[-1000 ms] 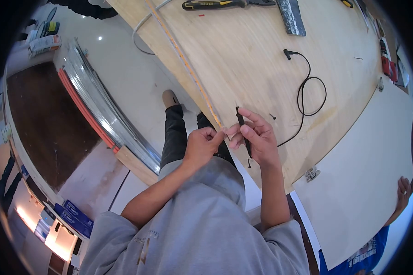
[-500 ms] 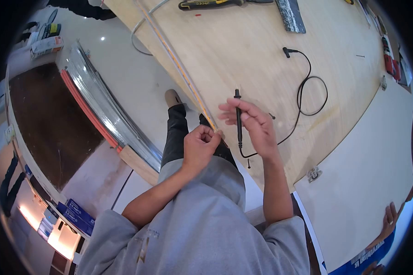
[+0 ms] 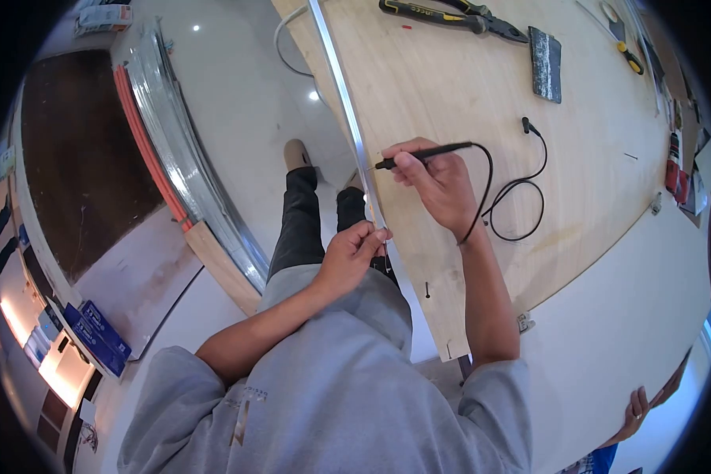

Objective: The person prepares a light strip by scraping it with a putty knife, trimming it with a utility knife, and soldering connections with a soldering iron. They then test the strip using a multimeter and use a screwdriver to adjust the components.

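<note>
My left hand (image 3: 349, 254) pinches the lower end of a long, narrow LED strip (image 3: 341, 83) in a pale, shiny channel. A short thin wire (image 3: 388, 264) hangs just below those fingers. The strip runs up along the table's left edge. In my right hand (image 3: 444, 189) is a black test probe (image 3: 423, 152), held like a pen. Its thin metal tip points left, right at the strip's side. The probe's black cable (image 3: 488, 170) loops over the back of my hand and down past the wrist.
On the wooden table (image 3: 450, 87) lie pliers (image 3: 474, 20), a dark, white-smeared block (image 3: 545, 65), a coiled black lead (image 3: 543, 201), a yellow-black screwdriver (image 3: 630, 58) and loose screws (image 3: 427, 290). Another person's hand (image 3: 636, 411) rests on the white panel (image 3: 608, 316) at right.
My right hand has closed round the probe, turned it from upright to sideways and brought its tip to the strip. The strip now shows a shiny face instead of its orange one.
</note>
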Demonstrator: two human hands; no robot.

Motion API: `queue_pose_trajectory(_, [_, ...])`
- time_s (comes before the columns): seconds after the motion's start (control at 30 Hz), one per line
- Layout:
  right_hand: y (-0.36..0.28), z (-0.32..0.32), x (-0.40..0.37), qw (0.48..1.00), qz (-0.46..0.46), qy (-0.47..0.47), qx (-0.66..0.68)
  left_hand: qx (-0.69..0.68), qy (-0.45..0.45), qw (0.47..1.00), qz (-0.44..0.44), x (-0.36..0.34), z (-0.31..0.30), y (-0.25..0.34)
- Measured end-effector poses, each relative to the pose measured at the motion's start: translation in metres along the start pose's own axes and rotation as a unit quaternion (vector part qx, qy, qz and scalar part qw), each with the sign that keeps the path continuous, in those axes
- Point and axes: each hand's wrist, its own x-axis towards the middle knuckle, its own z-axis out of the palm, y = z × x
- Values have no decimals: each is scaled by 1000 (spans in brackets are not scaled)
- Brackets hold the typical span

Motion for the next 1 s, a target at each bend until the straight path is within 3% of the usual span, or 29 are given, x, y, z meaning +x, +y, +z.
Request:
queue_pose_trajectory(0.13, [-1,-5,10,998,-26,-52,-6,34,39,999,8,7,6,17])
queue_pose_trajectory(0.23, [7,-9,17,999,-17,-49,-11,62,25,995,-73,14,3,29])
queue_pose_trajectory(0.43, [7,-1,20,999,-38,-23,5,54,21,995,-76,16,7,30])
queue_pose_trajectory(0.57, [-4,-7,24,988,-11,-85,-128,49,3,996,-70,16,4,31])
queue_pose_trajectory(0.77, [6,-5,25,996,-18,-80,-44,54,-5,996,-75,16,3,34])
queue_pose_trajectory(1.0, [-1,-2,25,982,-79,-75,-154,96,-12,994,-49,17,0,27])
